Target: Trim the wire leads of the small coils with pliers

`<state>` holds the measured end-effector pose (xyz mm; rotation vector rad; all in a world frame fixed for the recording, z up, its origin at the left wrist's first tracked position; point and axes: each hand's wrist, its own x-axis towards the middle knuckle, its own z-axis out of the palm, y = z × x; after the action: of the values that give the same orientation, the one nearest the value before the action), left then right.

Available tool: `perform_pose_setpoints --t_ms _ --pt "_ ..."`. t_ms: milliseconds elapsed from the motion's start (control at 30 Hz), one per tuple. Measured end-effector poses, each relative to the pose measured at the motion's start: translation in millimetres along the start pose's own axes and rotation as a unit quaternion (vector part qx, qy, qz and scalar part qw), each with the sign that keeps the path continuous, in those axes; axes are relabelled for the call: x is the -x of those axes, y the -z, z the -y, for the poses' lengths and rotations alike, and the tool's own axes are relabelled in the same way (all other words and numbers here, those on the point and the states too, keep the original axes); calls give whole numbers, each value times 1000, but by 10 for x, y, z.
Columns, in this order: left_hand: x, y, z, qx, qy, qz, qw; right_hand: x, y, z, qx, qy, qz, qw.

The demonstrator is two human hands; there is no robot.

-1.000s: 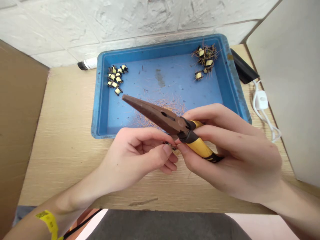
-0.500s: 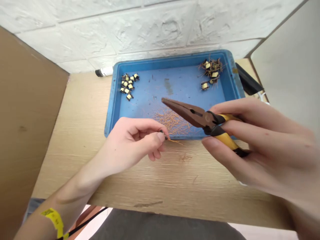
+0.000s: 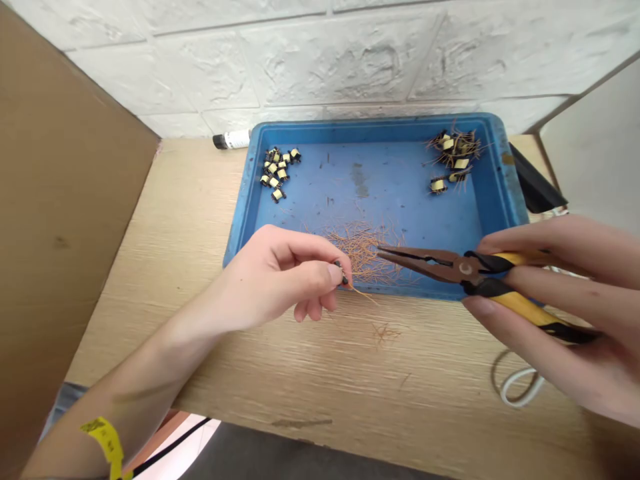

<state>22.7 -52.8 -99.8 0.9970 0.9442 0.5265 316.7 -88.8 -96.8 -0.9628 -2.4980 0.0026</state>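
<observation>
My left hand (image 3: pixel 280 277) pinches a small dark component (image 3: pixel 343 275) between thumb and forefinger, a thin copper wire trailing from it, just over the near rim of the blue tray (image 3: pixel 245 200). My right hand (image 3: pixel 565 307) grips the yellow-and-black handles of brown long-nose pliers (image 3: pixel 450 265). The jaws point left toward the component, their tips a short gap from it. In the tray lie a pile of cut copper wires (image 3: pixel 363 248), a cluster of trimmed yellow-taped components (image 3: pixel 277 170) at the back left, and wired ones (image 3: pixel 453 157) at the back right.
The tray sits on a wooden table (image 3: pixel 200 347) against a white brick wall. A brown cardboard panel (image 3: pixel 55 200) stands at the left, a pale panel at the right. A marker (image 3: pixel 231 139) lies behind the tray. A white cord (image 3: pixel 517 387) and black object (image 3: pixel 535 183) lie at the right. Loose wire clippings (image 3: pixel 386 332) dot the table.
My hands have drawn apart: the right hand carried the pliers to the right and levelled them, the left hand kept the component. The view has shifted so the tray sits further right.
</observation>
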Motion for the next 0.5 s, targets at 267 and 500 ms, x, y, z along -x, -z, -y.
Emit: perform_pose_setpoints --t_ms 267,500 --pt "18 -14 19 -6 18 -2 1000 -28 -17 93 -21 6 19 1000" --pt "34 -17 32 -13 13 3 1000 4 -29 107 -21 2 19 1000"
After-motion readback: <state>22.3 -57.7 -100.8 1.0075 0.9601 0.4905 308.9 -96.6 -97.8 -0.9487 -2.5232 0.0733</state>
